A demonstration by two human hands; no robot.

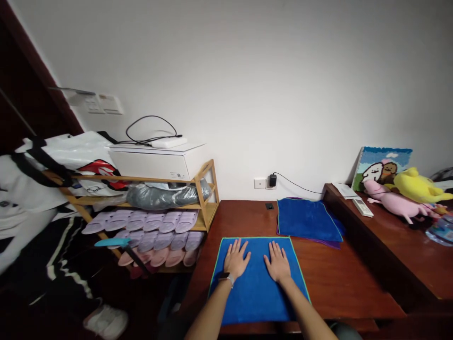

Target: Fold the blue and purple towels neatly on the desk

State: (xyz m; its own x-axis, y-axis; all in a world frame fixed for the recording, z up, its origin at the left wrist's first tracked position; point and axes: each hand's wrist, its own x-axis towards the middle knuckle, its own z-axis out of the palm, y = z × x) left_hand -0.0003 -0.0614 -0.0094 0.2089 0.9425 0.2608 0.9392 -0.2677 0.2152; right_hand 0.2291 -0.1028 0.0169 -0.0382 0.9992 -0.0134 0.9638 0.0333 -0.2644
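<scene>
A blue cloth with a light green edge (260, 293) lies spread flat on the brown wooden table, its near edge reaching the table's front. My left hand (237, 259), with a watch at the wrist, rests palm down on the cloth's left half, fingers spread. On the right half my right hand (277, 262) also lies flat, fingers stretched out. Neither hand grips anything. Farther back to the right sits a stack of cloths (306, 219), a blue one on top and purple edges showing beneath.
Left of the table stands a wooden rack (212, 208) with rows of slippers (171, 221) and a white box (152, 161) on top. Another person (24, 208) is at far left. On the raised right surface are a remote (363, 208) and plush toys (392, 199). A black plug (272, 180) is in the wall.
</scene>
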